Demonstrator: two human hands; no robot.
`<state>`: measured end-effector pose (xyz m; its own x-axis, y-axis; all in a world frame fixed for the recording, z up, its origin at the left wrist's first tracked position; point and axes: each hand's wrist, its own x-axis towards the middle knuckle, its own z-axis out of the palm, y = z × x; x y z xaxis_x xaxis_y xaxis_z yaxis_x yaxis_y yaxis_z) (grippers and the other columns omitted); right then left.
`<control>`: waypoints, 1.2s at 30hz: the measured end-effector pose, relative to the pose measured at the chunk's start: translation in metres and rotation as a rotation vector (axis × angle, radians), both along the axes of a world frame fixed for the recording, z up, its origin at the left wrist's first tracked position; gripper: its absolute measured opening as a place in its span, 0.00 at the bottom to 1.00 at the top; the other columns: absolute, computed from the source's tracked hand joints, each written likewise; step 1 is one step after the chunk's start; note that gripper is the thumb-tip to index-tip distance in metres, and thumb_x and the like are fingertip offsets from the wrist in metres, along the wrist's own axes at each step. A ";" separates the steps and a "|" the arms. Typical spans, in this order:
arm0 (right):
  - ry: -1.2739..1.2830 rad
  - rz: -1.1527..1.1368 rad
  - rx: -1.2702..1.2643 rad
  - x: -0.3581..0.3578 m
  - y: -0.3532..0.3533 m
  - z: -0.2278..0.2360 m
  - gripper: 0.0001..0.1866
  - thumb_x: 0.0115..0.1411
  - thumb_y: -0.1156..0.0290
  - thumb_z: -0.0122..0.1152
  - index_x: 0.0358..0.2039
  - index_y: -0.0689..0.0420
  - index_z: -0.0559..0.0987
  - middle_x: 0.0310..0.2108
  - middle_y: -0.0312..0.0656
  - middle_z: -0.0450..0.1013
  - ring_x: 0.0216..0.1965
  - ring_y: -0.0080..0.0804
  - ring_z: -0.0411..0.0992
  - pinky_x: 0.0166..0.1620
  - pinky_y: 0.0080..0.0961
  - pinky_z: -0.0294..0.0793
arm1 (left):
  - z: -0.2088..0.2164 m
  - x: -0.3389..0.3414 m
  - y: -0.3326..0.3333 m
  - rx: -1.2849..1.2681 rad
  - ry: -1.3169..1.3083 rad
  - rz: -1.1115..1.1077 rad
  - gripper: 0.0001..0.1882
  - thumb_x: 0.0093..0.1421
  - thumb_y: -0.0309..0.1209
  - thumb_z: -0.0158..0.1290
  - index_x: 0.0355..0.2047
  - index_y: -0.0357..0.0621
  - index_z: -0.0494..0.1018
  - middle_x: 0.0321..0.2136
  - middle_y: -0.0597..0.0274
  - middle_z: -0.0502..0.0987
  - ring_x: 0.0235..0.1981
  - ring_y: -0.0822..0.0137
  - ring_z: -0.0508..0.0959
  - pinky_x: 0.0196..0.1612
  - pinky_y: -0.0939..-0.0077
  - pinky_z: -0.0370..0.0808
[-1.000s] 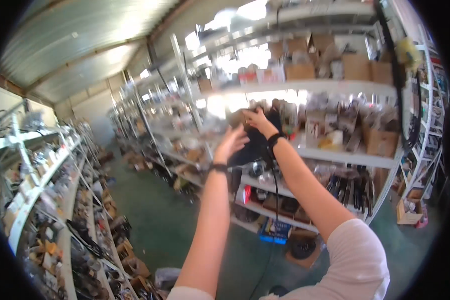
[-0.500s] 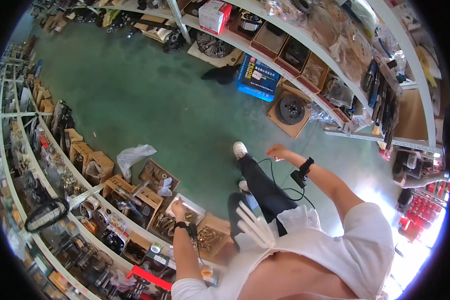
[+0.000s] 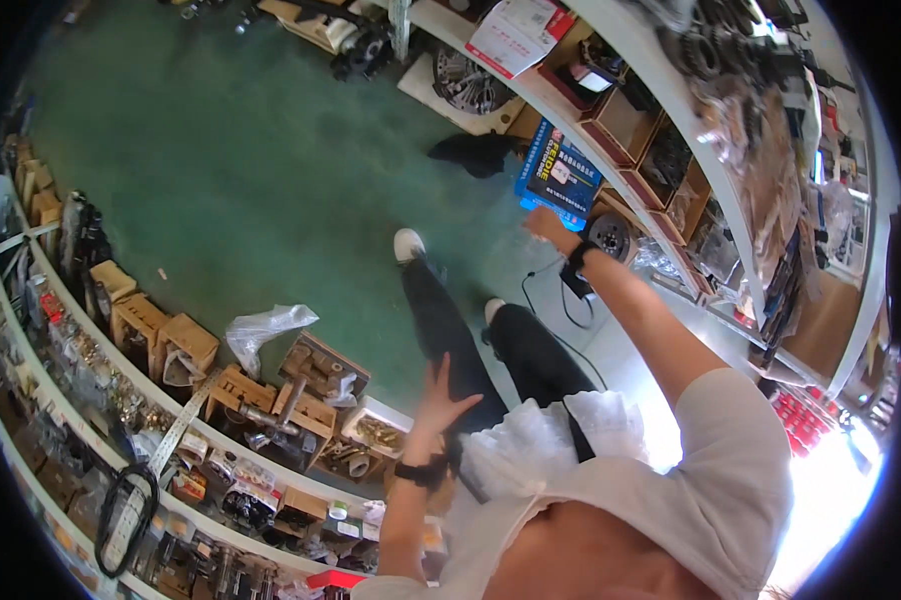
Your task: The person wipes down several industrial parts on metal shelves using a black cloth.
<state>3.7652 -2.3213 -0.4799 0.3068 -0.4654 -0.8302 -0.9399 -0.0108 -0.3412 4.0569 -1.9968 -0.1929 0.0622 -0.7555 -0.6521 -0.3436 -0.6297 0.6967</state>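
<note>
Taking twelve as the top of the view, the left hand has its fingers fanned and the thumb held apart, with nothing in its grip. Behind it a black band circles the wrist. The right hand is too small and blurred to tell whether its fingers curl loosely or pinch something, and any contact is equally unclear

Nearest the right hand, at twelve o'clock, is a blue box, overlapped by the hand in this view. A round black disc sits at three o'clock. Under the right wrist hangs a small black device, and a thin cable trails toward five o'clock

Just beyond the left fingertips, at twelve o'clock, runs a dark trouser leg ending in a pale shoe. Between eight and nine o'clock of that hand is a white tray of small brass-coloured parts; at ten o'clock a clear plastic bag lies on the green floor

Farther out from the right hand, a finned round part rests at eleven, and a red and white box close to twelve
</note>
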 end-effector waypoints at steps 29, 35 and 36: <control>-0.277 -0.229 -0.249 0.191 -0.009 0.117 0.17 0.45 0.62 0.55 0.34 0.57 0.68 0.26 0.48 0.70 0.29 0.42 0.70 0.31 0.32 0.67 | 0.014 0.020 -0.056 0.242 -0.004 0.115 0.55 0.36 0.46 0.63 0.59 0.47 0.42 0.54 0.36 0.49 0.53 0.44 0.58 0.52 0.61 0.61; -0.749 0.106 -0.146 0.236 0.038 0.359 0.12 0.47 0.63 0.55 0.30 0.56 0.71 0.24 0.46 0.69 0.28 0.42 0.69 0.29 0.33 0.67 | 0.002 0.007 -0.049 0.201 -0.140 -0.052 0.33 0.53 0.41 0.51 0.56 0.44 0.53 0.51 0.43 0.59 0.52 0.53 0.62 0.50 0.67 0.61; -0.724 0.194 -0.230 0.238 0.037 0.385 0.11 0.48 0.63 0.54 0.29 0.56 0.71 0.24 0.46 0.69 0.27 0.43 0.69 0.29 0.33 0.67 | 0.026 0.006 -0.071 0.106 -0.208 0.017 0.24 0.55 0.39 0.47 0.50 0.41 0.59 0.47 0.45 0.64 0.46 0.53 0.67 0.47 0.66 0.64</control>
<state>4.0035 -2.2840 -0.0952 0.8282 -0.4845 -0.2818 -0.4586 -0.2965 -0.8377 4.0631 -2.0677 -0.1673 0.2152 -0.6809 -0.7000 -0.4618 -0.7026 0.5414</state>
